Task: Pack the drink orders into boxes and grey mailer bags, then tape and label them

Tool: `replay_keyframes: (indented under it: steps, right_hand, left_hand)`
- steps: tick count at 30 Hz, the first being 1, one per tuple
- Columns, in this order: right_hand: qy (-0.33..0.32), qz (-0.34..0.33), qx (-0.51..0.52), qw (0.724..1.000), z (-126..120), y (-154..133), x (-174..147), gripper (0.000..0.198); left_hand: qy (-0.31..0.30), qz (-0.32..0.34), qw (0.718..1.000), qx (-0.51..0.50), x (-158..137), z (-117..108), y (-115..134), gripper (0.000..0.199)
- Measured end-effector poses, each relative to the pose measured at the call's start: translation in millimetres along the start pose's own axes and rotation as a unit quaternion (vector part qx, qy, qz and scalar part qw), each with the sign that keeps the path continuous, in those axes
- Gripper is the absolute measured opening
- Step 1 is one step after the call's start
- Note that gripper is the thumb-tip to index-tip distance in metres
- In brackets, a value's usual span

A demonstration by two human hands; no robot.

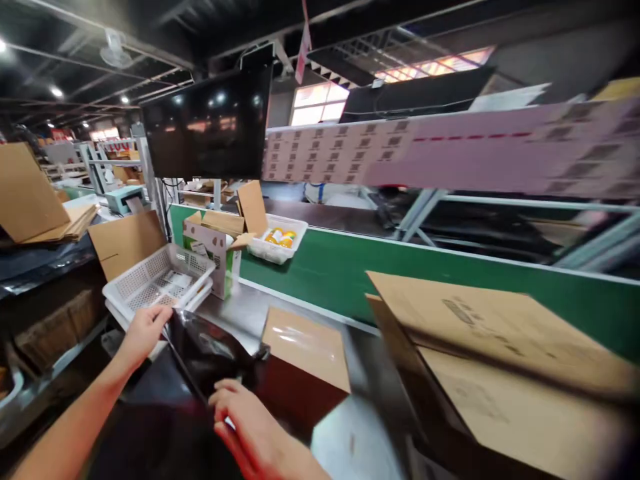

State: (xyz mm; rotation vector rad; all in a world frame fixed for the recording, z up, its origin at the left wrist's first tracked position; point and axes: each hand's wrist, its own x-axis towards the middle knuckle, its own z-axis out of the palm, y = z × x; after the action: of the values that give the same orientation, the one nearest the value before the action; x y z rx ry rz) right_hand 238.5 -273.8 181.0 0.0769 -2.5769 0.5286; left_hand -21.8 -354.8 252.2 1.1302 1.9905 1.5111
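The right hand [245, 420] and left hand [145, 331], apart, pinch a black plastic bag [205, 343] beside a brown carton [307, 343].

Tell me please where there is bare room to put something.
The green belt looks bare between the white plastic basket with orange items and the large open cardboard box. It is crowded at left, where the white perforated plastic crate stands close to the printed white-green carton.
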Motion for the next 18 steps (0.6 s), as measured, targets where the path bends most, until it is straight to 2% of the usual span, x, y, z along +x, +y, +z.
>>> replay_keyframes:
  steps: [2, 3, 4, 5, 6, 7, 8, 9, 11, 12, 13, 15, 18]
  right_hand:
    - [-0.11, 0.036, -0.02, 0.993, 4.3, -7.0, -4.7, 0.007]
    - [-0.147, 0.054, -0.037, 0.987, 5.9, -9.8, -7.3, 0.009]
    - [-0.16, 0.07, -0.051, 0.983, 5.9, -12.4, -10.1, 0.009]
    - [-0.151, 0.085, -0.054, 0.983, 3.5, -15.1, -13.5, 0.006]
    - [-0.12, 0.101, -0.045, 0.987, -1.7, -17.7, -17.8, 0.005]
    - [-0.077, 0.122, -0.029, 0.989, -9.4, -20.2, -23.2, 0.009]
    - [-0.035, 0.147, -0.007, 0.988, -19.1, -22.3, -30.0, 0.015]
    - [-0.001, 0.175, 0.013, 0.984, -29.7, -23.3, -38.4, 0.02]
    - [0.019, 0.236, 0.017, 0.972, -49.6, -20.3, -59.4, 0.033]
    - [-0.001, 0.258, 0.0, 0.966, -57.2, -16.1, -71.9, 0.042]
    - [-0.037, 0.273, -0.023, 0.961, -62.7, -10.4, -85.3, 0.045]
    - [-0.091, 0.302, -0.071, 0.946, -68.6, 1.6, -113.5, 0.031]
    - [-0.09, 0.371, -0.032, 0.924, -77.6, 8.6, -153.4, 0.028]
  left_hand:
    - [0.055, 0.047, 0.995, 0.068, 3.2, 3.4, -8.9, 0.055]
    - [0.079, 0.111, 0.986, 0.097, -1.0, 8.1, -11.7, 0.053]
    - [0.076, 0.193, 0.971, 0.118, -8.6, 14.4, -13.5, 0.052]
    - [0.033, 0.277, 0.951, 0.133, -18.6, 21.5, -14.4, 0.057]
    - [-0.049, 0.344, 0.926, 0.146, -29.5, 28.9, -15.0, 0.069]
    - [-0.154, 0.383, 0.897, 0.16, -39.6, 36.0, -15.6, 0.083]
    - [-0.258, 0.39, 0.866, 0.178, -47.5, 42.6, -16.2, 0.089]
    - [-0.341, 0.376, 0.838, 0.198, -52.2, 48.4, -16.8, 0.083]
    - [-0.43, 0.334, 0.807, 0.229, -50.9, 57.6, -16.9, 0.041]
    - [-0.448, 0.322, 0.801, 0.235, -45.9, 60.7, -15.4, 0.022]
    - [-0.456, 0.314, 0.799, 0.233, -39.0, 63.0, -12.5, 0.014]
    - [-0.459, 0.307, 0.804, 0.22, -23.7, 65.1, -2.5, 0.022]
    - [-0.473, 0.301, 0.802, 0.208, -5.4, 69.3, 14.3, 0.036]
